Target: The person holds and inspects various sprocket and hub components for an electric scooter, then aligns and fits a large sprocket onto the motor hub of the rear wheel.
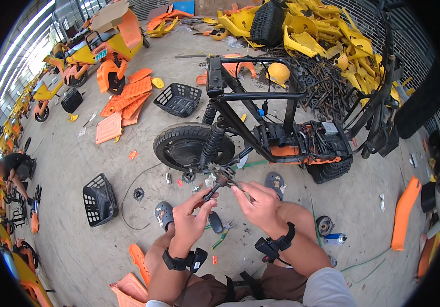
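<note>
Both my hands are raised in front of the scooter's rear wheel (pixel 194 147), closed on one small dirty metal part (pixel 223 180). It has a brownish cylindrical middle, a dark rod end pointing down-left and toothed or jagged metal at the top; I cannot tell its exact kind. My left hand (pixel 193 214) pinches the dark rod end between thumb and fingers. My right hand (pixel 257 203) grips the part's other side, its fingertips partly hidden. Behind them stands the stripped black scooter frame (pixel 258 96) with springs and exposed wiring.
Pliers (pixel 223 235), a dark oval object (pixel 215 223), a sprocket (pixel 138 194) and a spray can (pixel 335 239) lie on the floor. Black baskets (pixel 100 199) and orange panels (pixel 127 97) are at left. Yellow covers (pixel 307 38) are heaped behind. A person (pixel 15 171) crouches far left.
</note>
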Demonstrator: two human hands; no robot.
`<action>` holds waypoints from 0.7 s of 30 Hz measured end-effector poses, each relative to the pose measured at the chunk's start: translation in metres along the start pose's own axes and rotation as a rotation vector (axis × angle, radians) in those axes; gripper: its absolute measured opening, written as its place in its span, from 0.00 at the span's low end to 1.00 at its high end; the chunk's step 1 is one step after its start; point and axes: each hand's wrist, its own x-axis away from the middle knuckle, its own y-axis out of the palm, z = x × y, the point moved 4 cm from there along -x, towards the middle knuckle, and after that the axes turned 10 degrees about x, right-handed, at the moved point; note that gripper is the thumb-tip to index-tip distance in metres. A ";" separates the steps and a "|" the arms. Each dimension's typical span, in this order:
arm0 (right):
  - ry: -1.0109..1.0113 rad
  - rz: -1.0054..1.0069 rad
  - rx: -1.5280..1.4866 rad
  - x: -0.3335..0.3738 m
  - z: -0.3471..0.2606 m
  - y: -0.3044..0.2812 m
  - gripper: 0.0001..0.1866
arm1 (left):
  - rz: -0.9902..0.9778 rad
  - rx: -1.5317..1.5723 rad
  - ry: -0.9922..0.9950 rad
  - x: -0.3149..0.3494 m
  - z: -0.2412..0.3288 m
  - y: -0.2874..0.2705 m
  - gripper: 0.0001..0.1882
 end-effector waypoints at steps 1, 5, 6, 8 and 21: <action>-0.012 -0.006 -0.001 0.000 -0.001 0.000 0.04 | 0.029 0.159 -0.096 0.001 -0.004 0.001 0.12; 0.029 -0.050 0.002 0.001 0.001 0.002 0.04 | 0.045 0.206 -0.171 0.000 -0.008 0.001 0.12; 0.058 -0.083 0.024 0.001 0.003 0.003 0.04 | 0.048 0.199 -0.184 0.000 -0.009 0.000 0.12; 0.041 -0.086 0.006 0.002 0.003 0.003 0.04 | -0.006 -0.016 -0.109 -0.001 -0.008 -0.002 0.12; 0.167 -0.095 -0.044 0.005 0.010 0.005 0.05 | 0.004 -0.158 0.002 -0.002 -0.003 -0.003 0.12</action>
